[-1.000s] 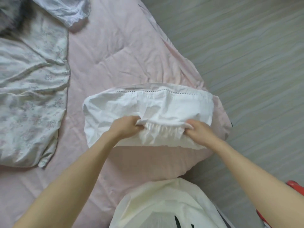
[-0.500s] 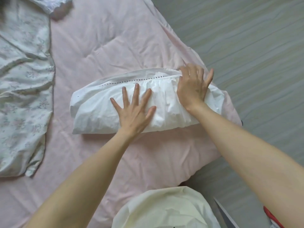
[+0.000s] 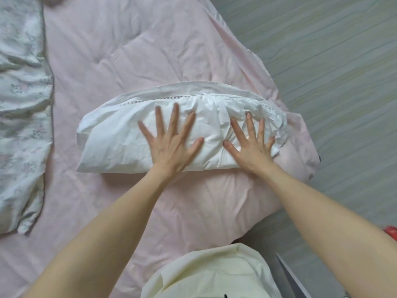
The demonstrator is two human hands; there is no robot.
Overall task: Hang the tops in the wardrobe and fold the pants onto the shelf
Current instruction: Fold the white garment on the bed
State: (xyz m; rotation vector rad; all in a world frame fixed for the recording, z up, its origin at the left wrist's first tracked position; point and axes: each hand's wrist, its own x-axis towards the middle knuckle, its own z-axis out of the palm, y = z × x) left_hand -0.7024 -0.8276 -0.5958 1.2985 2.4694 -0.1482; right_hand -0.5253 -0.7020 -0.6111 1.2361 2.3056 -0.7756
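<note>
Covering most of the view was a pink quilt (image 3: 129, 61) spread on a bed, stitched in soft tufts and creased, its corner hanging over a grey-green striped floor (image 3: 333, 61) at the right. One pair of white pants (image 3: 111, 143) lay folded into a long bundle across the quilt near that corner, a line of small holes running along the upper hem and gathered fabric bunched toward the right end. Two hands pressed flat on the bundle: the left hand (image 3: 171, 145) on its middle and the right hand (image 3: 251, 147) nearer its right end, each with its fingers straight and spread wide, palms down, pinching nothing. One pale floral garment (image 3: 21, 125) with dark piping lay flat along the left edge of the quilt, well apart from the pants. At the bottom edge the person's cream top (image 3: 210, 269) filled the foreground. One small red object (image 3: 392, 231) showed at the far right edge on the floor, too cut off to identify. Both forearms were bare.
</note>
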